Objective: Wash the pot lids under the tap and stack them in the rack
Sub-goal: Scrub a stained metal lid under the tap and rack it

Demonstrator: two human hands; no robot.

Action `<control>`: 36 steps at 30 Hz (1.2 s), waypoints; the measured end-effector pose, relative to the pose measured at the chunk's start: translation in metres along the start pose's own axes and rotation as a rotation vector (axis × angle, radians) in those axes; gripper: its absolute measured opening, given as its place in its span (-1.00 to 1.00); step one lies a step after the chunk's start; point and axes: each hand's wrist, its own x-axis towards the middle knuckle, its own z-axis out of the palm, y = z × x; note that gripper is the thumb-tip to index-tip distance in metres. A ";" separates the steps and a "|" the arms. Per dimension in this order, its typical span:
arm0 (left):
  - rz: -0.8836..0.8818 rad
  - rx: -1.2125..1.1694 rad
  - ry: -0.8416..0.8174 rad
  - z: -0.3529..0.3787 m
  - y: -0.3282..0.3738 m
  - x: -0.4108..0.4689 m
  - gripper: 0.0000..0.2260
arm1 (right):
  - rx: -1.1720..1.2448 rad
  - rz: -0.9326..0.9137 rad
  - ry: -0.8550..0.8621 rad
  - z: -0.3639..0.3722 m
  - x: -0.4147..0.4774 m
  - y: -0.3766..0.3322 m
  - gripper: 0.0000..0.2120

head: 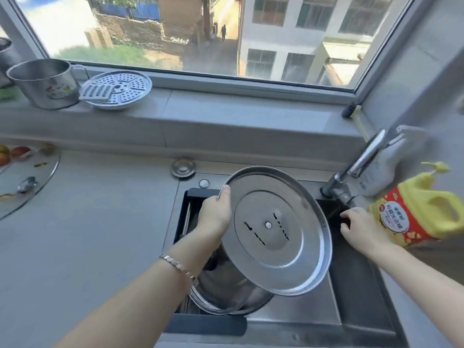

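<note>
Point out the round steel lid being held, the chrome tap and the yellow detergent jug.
round steel lid [276,252]: head view, inner face.
chrome tap [365,156]: head view, slanted neck.
yellow detergent jug [394,219]: head view, front label.

Cannot see most of the lower lid [226,296] or the rack [198,192] behind the held lid [276,229] and left hand [213,217], nor the whole glass lid [27,182] cut by the left edge, nor read the blurred bottle label [393,218].
</note>
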 end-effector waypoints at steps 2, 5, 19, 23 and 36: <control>-0.028 0.002 0.025 0.034 0.007 -0.008 -0.58 | -0.059 -0.039 -0.031 0.001 0.009 0.027 -0.63; -0.072 0.034 0.066 0.073 0.016 -0.020 -0.52 | -0.122 -0.081 -0.050 -0.004 0.023 0.049 -0.56; -0.109 0.089 0.187 0.129 0.033 -0.007 -0.51 | -0.297 -0.364 -0.055 -0.008 0.092 0.058 -0.60; -0.123 0.100 0.181 0.136 0.034 0.002 -0.54 | -0.381 -0.384 -0.040 -0.006 0.093 0.062 -0.71; -0.168 0.019 0.157 0.146 0.038 0.006 -0.58 | -0.330 -0.440 0.014 0.006 0.094 0.080 -0.75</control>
